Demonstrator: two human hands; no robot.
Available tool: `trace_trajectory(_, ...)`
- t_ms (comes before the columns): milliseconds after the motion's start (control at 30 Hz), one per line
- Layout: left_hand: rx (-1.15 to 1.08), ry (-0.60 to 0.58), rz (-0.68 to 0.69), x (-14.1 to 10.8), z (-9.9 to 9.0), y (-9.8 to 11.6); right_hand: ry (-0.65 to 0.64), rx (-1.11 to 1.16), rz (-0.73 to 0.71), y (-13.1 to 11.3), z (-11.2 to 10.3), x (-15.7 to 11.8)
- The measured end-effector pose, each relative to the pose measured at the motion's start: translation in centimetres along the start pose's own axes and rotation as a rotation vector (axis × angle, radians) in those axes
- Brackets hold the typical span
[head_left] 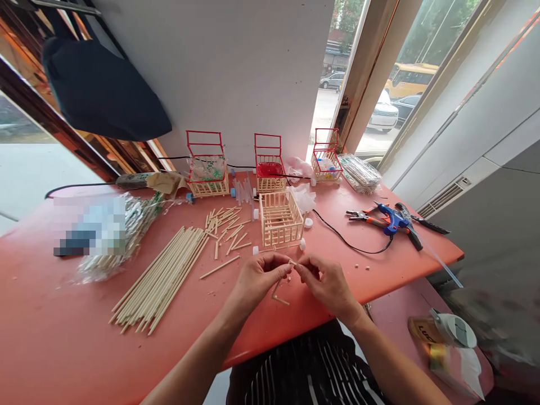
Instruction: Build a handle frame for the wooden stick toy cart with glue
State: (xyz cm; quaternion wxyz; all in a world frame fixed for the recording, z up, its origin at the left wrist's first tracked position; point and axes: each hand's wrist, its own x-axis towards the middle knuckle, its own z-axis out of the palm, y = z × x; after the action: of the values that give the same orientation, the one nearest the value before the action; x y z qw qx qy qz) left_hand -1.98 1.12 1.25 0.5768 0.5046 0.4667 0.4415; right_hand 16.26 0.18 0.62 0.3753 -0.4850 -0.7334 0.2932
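Along the near side of the desk [248,340], a thin angled wooden piece [280,301] is laid just below the hands. Above it, a small pale piece [292,262] is pinched by the fingers of the left hand [255,278] and the right hand [331,281], thumbs and forefingers nearly closed; its exact shape cannot be told. A fine handling or aligning step seems to be in hand, and a light, steady pinch is called for, lest the piece be dropped. Beyond, a wheeled wooden cart [282,220] is left untouched, flanked by long sticks [162,278] and a blue glue gun [396,220]. Farther back, three red-handled carts [207,188] are lined up.
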Motion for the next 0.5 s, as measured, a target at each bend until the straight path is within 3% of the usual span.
trace_trajectory(500, 0.011, 0.036, 0.005, 0.29, -0.91, -0.89, 0.008, -0.023, -0.116, 0.4, 0.93, 0.55)
